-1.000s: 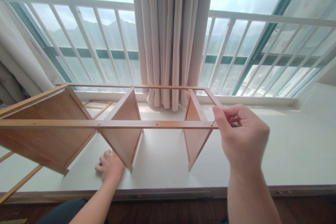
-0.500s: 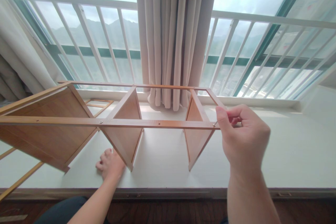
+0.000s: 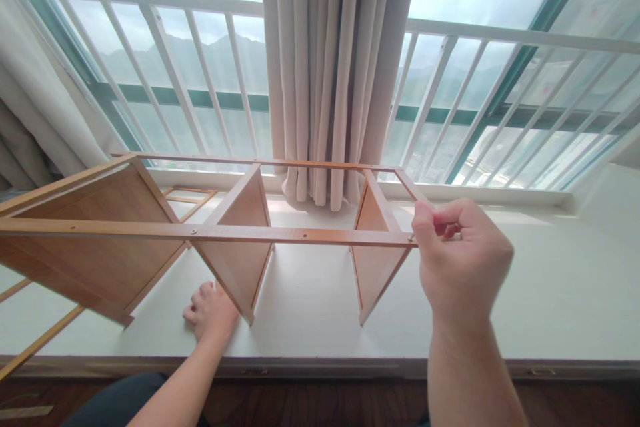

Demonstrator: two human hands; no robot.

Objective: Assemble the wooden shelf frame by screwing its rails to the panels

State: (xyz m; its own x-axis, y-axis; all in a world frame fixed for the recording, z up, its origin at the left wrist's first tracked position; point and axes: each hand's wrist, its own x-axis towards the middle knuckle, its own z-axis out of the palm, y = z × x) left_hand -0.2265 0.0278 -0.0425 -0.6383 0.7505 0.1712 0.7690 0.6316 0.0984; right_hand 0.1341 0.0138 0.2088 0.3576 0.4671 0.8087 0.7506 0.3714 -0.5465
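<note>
"Where did the brown wooden open frame [image 3: 280, 234] stand?"

"On the white flat ledge [image 3: 565, 280], its thin panels [image 3: 233, 273] upright."

"And each grip?"

"The right hand [image 3: 465, 267] pinched a slim silvery metal piece [image 3: 411, 237] at the right end of the near rail [image 3: 345, 236]. The left hand [image 3: 210, 312] rested on the ledge, fingers curled; I couldn't tell whether anything lay under them."

"How did it look to handle?"

"Stiff and fairly light, I judged, perhaps slippery along its smooth rails. Those long rails seemed the safest hold, as the panels might dent."

"The surroundings?"

"The ledge looked smooth, above a dark wooden floor [image 3: 320, 407]. A beige pleated curtain [image 3: 320, 80] hung before a white barred railing [image 3: 185, 1] and green-framed windows [image 3: 543, 7]."
</note>
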